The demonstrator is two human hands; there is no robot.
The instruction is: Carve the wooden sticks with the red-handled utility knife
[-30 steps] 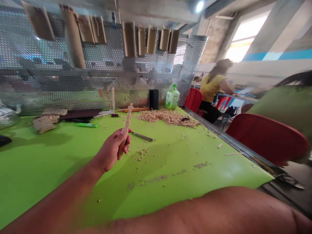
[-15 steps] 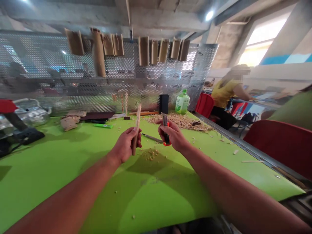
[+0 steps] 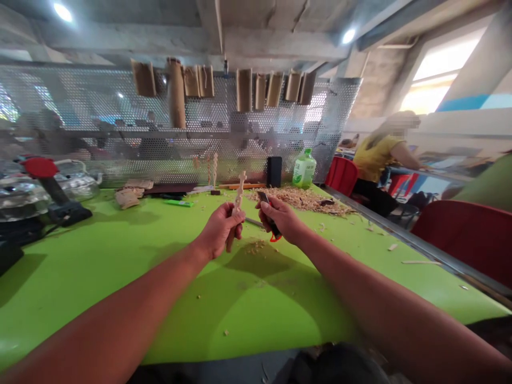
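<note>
My left hand is closed around a pale, notched wooden stick, which points up and leans slightly right. In my right hand is a utility knife with a dark body and red parts, tilted with its upper end toward the stick. Knife and stick are apart. Behind and between the hands a slim grey tool lies on the green tabletop; its kind is unclear. Just below the hands is a small scatter of wood chips. Another carved stick stands at the back.
A large heap of shavings lies by a green-capped bottle and a black box. Metal kettles and a red-and-black tool stand left. Beyond the right edge are red chairs and a person in yellow.
The stick has been turned, so its notched outline now shows. My right hand has tipped the knife's upper end leftward, toward the stick. The whole view has shifted slightly.
</note>
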